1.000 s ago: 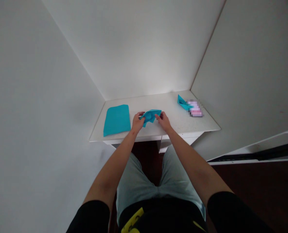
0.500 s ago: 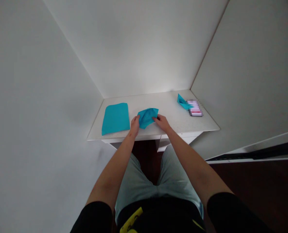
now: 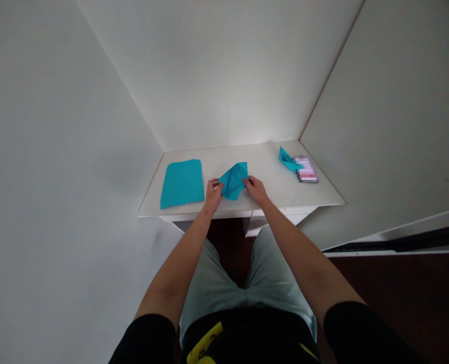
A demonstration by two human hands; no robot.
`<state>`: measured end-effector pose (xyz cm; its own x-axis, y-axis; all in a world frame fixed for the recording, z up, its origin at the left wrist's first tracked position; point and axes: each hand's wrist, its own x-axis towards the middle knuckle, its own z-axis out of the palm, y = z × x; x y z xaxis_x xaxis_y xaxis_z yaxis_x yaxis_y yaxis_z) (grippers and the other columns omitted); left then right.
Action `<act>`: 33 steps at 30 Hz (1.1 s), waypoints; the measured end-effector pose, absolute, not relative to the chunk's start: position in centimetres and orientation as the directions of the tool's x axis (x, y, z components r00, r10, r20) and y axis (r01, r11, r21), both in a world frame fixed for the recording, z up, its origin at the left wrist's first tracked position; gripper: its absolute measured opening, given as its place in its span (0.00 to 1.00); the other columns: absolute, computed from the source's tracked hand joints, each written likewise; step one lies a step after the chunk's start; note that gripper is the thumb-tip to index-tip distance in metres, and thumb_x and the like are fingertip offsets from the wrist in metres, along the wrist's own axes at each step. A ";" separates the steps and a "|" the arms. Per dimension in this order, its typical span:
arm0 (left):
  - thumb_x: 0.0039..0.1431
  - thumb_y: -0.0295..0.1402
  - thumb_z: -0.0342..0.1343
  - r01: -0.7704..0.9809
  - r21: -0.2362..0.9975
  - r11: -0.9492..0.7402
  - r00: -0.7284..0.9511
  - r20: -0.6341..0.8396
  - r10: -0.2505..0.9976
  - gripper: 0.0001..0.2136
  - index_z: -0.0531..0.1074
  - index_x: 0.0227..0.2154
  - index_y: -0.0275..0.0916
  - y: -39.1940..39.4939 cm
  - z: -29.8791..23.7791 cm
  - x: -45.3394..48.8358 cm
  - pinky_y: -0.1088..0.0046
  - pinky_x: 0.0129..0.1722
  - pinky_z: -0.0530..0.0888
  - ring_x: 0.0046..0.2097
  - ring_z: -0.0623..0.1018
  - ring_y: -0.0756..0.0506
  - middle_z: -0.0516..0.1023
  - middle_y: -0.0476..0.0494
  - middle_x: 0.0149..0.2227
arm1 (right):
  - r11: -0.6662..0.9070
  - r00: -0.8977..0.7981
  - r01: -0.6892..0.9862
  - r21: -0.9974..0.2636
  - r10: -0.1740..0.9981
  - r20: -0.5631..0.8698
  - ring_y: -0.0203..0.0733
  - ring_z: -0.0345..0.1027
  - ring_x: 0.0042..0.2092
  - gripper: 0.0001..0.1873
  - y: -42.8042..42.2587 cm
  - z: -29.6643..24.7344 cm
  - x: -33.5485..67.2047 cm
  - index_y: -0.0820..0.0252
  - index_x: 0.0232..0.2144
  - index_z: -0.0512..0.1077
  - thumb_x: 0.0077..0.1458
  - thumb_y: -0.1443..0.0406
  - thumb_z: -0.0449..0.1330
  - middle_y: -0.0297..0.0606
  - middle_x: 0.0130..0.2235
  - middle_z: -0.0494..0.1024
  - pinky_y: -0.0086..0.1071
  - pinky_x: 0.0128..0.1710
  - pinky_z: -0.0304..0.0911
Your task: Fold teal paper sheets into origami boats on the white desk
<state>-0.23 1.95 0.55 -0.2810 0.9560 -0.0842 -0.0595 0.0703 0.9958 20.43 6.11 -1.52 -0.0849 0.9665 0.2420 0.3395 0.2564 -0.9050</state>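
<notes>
- White walls are seen closing in a narrow corner, and a small white table point(image 3: 277, 194) with a smooth matt top is set into it.
- 1 folded turquoise paper point(image 3: 234, 180) is held just above the table's near middle, between the 2 hands.
- Its outline is read as a rough kite: 1 sharp corner is pointed away and to the right, toward the back wall, and 1 blunter tip is turned down toward the person.
- Its long axis is laid on a diagonal, from the near tip to the far right corner.
- The material is seen as thin and stiff, with straight creases and flat facets shaded lighter and darker; the colour is even, with no print.
- The left hand point(image 3: 212, 192) is closed to a pinch, and the paper's left edge is gripped by its fingertips, the other fingers being curled in.
- The right hand point(image 3: 256, 189) is likewise drawn to a pinch on the paper's right edge, its palm turned down over the table.
- 1 flat turquoise sheet point(image 3: 182, 183), a plain rectangle, is laid on the table's left part, just beside the left hand but apart from it.
- 1 small folded turquoise piece point(image 3: 287, 160), pointed in shape, is set at the far right, touching a blurred object point(image 3: 305, 169) whose nature cannot be told.
- Pale shorts point(image 3: 269, 283) and a dark floor point(image 3: 398, 288) are seen below the table's edge.
</notes>
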 end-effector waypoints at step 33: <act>0.65 0.27 0.58 0.851 0.494 -0.176 0.048 0.260 0.964 0.22 0.64 0.60 0.44 5.7 7.0 1.9 0.60 0.52 0.76 0.54 0.83 0.34 0.79 0.33 0.59 | 0.344 -0.202 0.333 -0.878 0.935 0.290 0.43 0.65 0.33 0.21 4.8 -0.3 19.6 0.52 0.38 0.75 0.64 0.43 0.57 0.35 0.35 0.78 0.37 0.38 0.63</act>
